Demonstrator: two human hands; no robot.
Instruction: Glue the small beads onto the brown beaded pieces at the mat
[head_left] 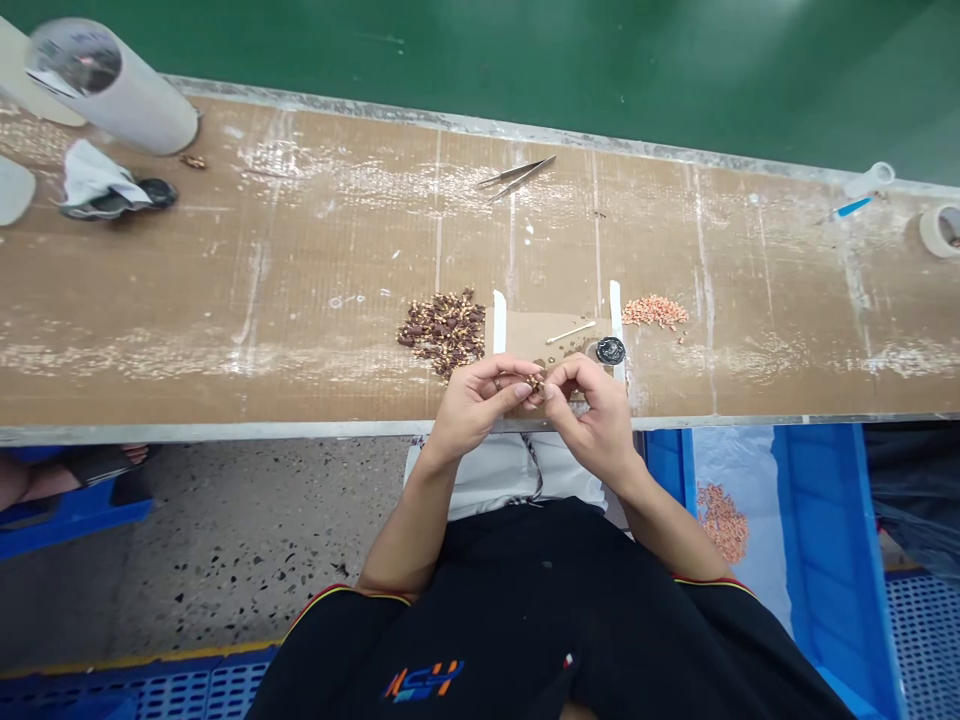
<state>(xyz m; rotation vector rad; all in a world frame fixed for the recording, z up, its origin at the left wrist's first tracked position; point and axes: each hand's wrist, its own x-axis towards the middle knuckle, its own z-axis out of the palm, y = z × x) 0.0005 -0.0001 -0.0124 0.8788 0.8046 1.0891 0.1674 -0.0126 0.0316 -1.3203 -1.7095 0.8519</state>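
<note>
Both hands meet at the near edge of the counter [225,330], a long brown cardboard-like surface, scuffed and streaked with white, framed by a dull metal rim. The left hand [472,405] and the right hand [596,420] have fingertips pressed toward each other, pinching a tiny brown part [535,382] between them; it is too small to make out its exact shape. Just left of the hands sits a heap of dark brown small parts [444,328], rough and grainy in look, touching the counter beside a white strip [499,320]. A second white strip [616,305] stands to the right, and between the two lie a thin pale stick [570,331] and a round black cap [610,350], close to the right hand's knuckles. Beyond that strip, a smaller pile of pale orange parts [655,311]. Farther back, well apart, metal tweezers [519,176] lie flat, shiny and slim. At far left, a white cylinder [112,85] lies on its side near a crumpled white cloth [97,180]. At far right, a roll of tape [941,230] and a blue-tipped tool [851,208]. Below the counter on the right, a blue plastic crate [825,540] holds a clear bag with more orange parts [722,520].
</note>
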